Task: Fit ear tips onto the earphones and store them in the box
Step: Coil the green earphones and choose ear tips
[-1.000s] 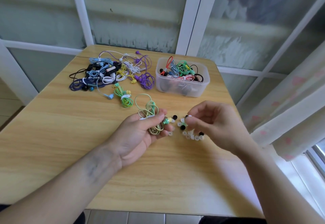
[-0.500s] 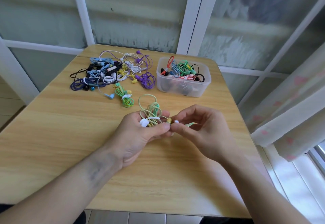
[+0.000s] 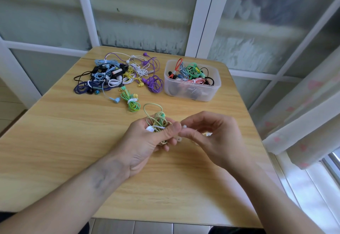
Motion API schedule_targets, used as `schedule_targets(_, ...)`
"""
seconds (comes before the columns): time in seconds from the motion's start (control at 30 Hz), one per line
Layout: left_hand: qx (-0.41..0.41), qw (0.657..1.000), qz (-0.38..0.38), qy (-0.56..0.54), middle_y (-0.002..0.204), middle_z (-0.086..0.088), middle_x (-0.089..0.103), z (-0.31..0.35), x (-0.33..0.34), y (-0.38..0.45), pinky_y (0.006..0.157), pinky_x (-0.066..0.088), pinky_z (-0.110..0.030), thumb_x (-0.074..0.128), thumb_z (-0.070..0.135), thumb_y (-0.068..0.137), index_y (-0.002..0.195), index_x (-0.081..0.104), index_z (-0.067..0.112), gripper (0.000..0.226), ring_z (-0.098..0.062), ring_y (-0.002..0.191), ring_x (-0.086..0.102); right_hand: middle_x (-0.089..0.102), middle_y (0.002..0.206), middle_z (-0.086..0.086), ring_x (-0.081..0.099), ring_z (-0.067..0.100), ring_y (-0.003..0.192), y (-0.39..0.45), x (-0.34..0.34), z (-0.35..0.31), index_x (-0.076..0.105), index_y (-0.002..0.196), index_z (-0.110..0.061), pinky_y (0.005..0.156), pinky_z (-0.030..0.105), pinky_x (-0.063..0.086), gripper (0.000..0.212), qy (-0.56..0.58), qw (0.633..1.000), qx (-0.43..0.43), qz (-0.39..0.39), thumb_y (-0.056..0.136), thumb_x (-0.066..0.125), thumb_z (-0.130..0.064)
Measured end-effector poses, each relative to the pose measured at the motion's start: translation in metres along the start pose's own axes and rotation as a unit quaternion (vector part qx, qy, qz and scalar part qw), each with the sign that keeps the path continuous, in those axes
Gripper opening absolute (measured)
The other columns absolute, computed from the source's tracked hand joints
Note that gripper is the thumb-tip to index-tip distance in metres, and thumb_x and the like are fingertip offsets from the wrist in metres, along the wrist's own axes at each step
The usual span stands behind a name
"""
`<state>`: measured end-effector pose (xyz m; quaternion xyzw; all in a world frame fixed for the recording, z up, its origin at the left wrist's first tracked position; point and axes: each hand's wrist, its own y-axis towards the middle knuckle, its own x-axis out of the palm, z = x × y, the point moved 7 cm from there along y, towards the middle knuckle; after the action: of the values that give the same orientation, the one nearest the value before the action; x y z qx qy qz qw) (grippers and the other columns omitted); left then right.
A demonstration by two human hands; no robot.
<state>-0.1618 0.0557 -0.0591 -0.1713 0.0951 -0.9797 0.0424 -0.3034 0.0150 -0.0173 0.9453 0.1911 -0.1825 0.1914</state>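
Right hand (image 3: 211, 134) has closed in, pinching ear tip (image 3: 184, 126) against left hand's (image 3: 147, 140) earphones (image 3: 158, 121).

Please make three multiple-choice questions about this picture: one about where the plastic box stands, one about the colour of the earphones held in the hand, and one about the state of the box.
1. Where does the clear plastic box stand on the table?
A. right of the loose earphone pile
B. at the near edge
C. left of the pile

2. What colour is the cable of the bundled earphones in the left hand?
A. red
B. pale yellow-green
C. black

3. What is the state of the box?
A. closed with a lid
B. open and bare inside
C. open, with earphones inside

Answers: 1 A, it sits at the far right, beside the pile. 2 B, pale yellow-green loops stick out above the fingers. 3 C, no lid is on it and coloured cables fill it.
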Motion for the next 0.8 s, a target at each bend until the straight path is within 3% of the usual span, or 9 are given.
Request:
schedule_targets(0.23,-0.001,1.0,-0.021,0.015,0.071,-0.005,0.069,0.0027,0.0026,-0.0005,0.047,0.039,-0.022,0.075,0.025,0.062,0.086,0.065,0.006,0.032,-0.017,0.055,0.057,0.076,0.076,-0.004,0.069,0.007,0.064,-0.0013,0.0044,-0.0012,0.077,0.085,-0.015,0.063,0.022,0.053,0.012,0.043,0.998,-0.008,-0.039,0.074,0.082,-0.018)
schedule_targets(0.43,-0.009,0.998,-0.058,-0.026,0.074,-0.014,0.064,0.0024,0.0045,0.0022,0.054,0.05,-0.022,0.066,0.021,0.076,0.095,0.064,-0.006,0.033,-0.019,0.063,0.062,0.076,0.077,-0.003,0.071,0.021,0.067,-0.0011,0.0019,0.002,0.078,0.085,-0.021,0.064,0.042,0.058,0.011,0.035,0.999,0.0,-0.026,0.076,0.079,-0.027)
schedule_targets(0.6,0.0,0.998,-0.059,-0.012,0.077,-0.012,0.066,0.0013,0.002,0.0032,0.055,0.05,-0.022,0.065,0.018,0.078,0.097,0.065,-0.006,0.03,-0.018,0.064,0.062,0.074,0.07,-0.004,0.067,0.013,0.06,-0.0007,-0.0009,0.0015,0.076,0.084,-0.018,0.058,0.023,0.052,0.013,0.057,0.998,0.01,-0.021,0.077,0.076,-0.03)
schedule_targets(0.8,0.031,0.998,-0.051,0.014,0.078,-0.016,0.063,0.0006,0.004,0.003,0.052,0.047,-0.025,0.066,0.02,0.08,0.092,0.064,-0.001,0.024,-0.021,0.061,0.058,0.074,0.075,0.006,0.065,0.014,0.061,-0.0004,0.002,0.0024,0.078,0.087,-0.012,0.06,0.023,0.05,0.017,0.089,0.995,0.014,-0.04,0.074,0.08,-0.023)
